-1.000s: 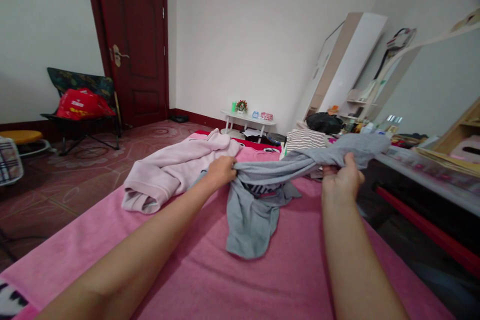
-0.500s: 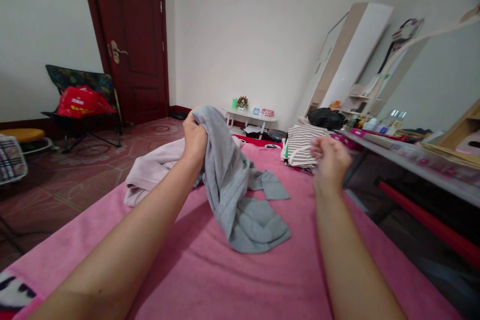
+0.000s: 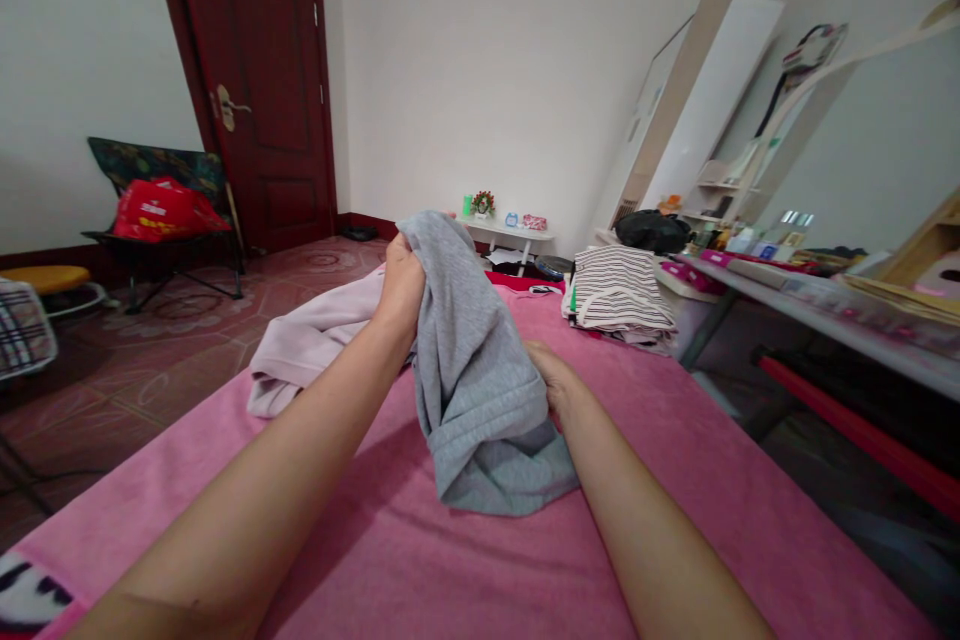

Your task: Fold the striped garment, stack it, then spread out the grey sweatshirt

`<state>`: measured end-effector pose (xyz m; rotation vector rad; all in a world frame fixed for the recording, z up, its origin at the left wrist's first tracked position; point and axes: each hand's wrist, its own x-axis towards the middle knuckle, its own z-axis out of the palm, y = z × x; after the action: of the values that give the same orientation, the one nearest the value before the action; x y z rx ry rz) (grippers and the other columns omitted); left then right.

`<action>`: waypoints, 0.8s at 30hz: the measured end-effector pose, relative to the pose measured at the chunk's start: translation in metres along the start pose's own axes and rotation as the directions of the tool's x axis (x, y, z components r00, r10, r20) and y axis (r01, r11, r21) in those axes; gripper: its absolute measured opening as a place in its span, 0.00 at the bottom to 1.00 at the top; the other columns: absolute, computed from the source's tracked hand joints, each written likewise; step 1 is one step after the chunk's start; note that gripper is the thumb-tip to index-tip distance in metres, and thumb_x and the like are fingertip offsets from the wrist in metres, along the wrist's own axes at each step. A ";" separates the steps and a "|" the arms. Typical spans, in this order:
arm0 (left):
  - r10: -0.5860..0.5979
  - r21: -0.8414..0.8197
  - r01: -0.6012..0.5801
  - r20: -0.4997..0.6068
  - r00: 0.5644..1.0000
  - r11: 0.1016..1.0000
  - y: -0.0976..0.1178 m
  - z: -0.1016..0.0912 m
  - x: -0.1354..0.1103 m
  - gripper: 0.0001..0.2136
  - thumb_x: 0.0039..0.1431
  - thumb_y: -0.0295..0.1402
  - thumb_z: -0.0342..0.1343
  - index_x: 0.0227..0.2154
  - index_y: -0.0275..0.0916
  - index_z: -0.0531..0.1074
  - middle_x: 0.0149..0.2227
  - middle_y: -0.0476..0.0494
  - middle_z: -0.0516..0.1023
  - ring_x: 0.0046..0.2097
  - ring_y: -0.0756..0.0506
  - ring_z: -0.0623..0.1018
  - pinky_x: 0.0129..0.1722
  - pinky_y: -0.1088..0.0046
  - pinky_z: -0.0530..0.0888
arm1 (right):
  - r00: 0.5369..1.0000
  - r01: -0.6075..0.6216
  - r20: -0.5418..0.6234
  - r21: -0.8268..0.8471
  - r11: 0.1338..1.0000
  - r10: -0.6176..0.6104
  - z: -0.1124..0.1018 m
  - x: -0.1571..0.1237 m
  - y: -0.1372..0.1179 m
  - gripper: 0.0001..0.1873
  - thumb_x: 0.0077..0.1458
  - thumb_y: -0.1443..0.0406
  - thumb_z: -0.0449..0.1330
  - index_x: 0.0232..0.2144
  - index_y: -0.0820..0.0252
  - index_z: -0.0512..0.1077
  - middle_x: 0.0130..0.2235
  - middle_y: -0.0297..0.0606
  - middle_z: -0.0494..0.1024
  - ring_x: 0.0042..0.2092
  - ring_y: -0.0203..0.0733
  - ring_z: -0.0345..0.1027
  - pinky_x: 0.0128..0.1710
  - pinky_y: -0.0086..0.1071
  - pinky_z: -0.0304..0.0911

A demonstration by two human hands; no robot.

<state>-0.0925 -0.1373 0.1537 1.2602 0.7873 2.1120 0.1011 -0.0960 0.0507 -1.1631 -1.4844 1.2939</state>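
A grey garment [image 3: 472, 370] hangs from my left hand [image 3: 400, 285], which is closed on its upper edge and holds it up above the pink blanket [image 3: 420, 560]. The garment's lower part rests bunched on the blanket. My right hand [image 3: 553, 382] reaches in against the cloth's right side; its fingers are hidden behind the fabric. A pale pink garment [image 3: 315, 340] lies crumpled just behind my left forearm. A folded striped pile [image 3: 619, 300] sits at the blanket's far right.
A glass-topped table [image 3: 810, 305] with small items runs along the right. A dark red door [image 3: 255, 90], a folding chair with a red bag [image 3: 161, 210] and a yellow stool [image 3: 49, 277] stand at the left. A small white table [image 3: 506, 232] is by the far wall.
My right hand let go of the stretched grey garment, then came back left onto the cloth. My left hand lifted the garment up so it now hangs.
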 end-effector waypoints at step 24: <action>-0.661 0.861 0.027 0.368 0.654 0.507 -0.090 -0.022 -0.029 0.17 0.25 0.29 0.70 0.25 0.38 0.75 0.28 0.44 0.77 0.39 0.38 0.77 0.42 0.63 0.71 | 0.434 0.750 -0.805 0.074 0.657 -0.405 -0.082 -0.021 -0.082 0.17 0.37 0.72 0.61 0.35 0.63 0.71 0.28 0.29 0.71 0.31 0.33 0.69 0.34 0.29 0.68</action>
<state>-0.0863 -0.1013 0.0641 1.9000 1.5704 0.7105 0.1749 -0.1011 0.1424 -0.6000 -0.7778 0.4603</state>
